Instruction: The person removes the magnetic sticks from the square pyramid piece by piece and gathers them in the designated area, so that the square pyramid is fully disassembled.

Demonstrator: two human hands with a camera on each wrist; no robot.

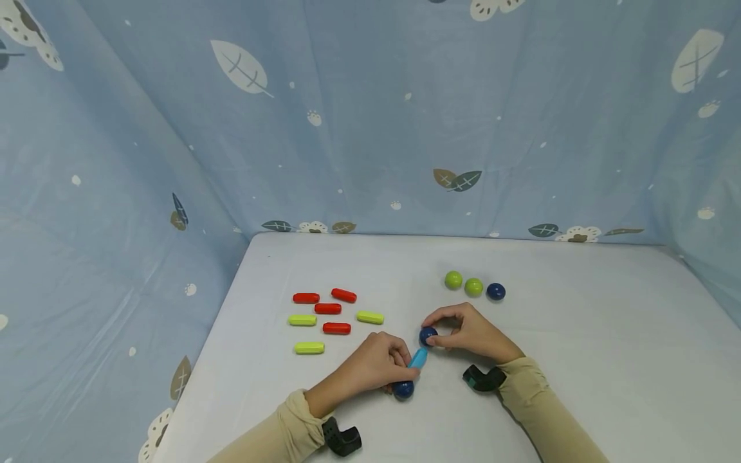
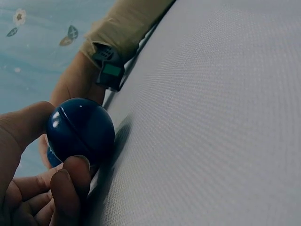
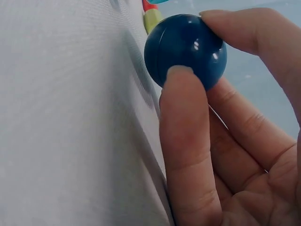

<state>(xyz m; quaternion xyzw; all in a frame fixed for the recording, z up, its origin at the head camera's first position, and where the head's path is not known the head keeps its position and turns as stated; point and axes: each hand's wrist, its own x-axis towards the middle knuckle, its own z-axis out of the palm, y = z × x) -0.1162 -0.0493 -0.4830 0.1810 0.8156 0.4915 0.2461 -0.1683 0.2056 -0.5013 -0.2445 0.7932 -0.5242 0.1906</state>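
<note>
Magnetic-looking pieces meet between two hands on a white cloth-covered table [image 1: 579, 334]: a glossy light-blue rod [image 1: 418, 357] runs from one dark-blue ball [image 1: 428, 335] to another dark-blue ball [image 1: 402, 389]. The right hand [image 1: 471, 334] pinches the upper ball between thumb and curled fingers, at the rod's far end. The left hand [image 1: 375, 363] curls around the rod and the lower ball, which sits at its fingertips; the wrist view shows that ball smooth, shiny, with a thin seam. Beyond the left hand's grip lie rounded red rods [image 1: 327, 308] and yellow-green rods [image 1: 370, 317]. Beyond the right hand's grip sit two green balls [image 1: 463, 283] and a third dark-blue ball [image 1: 495, 291].
</note>
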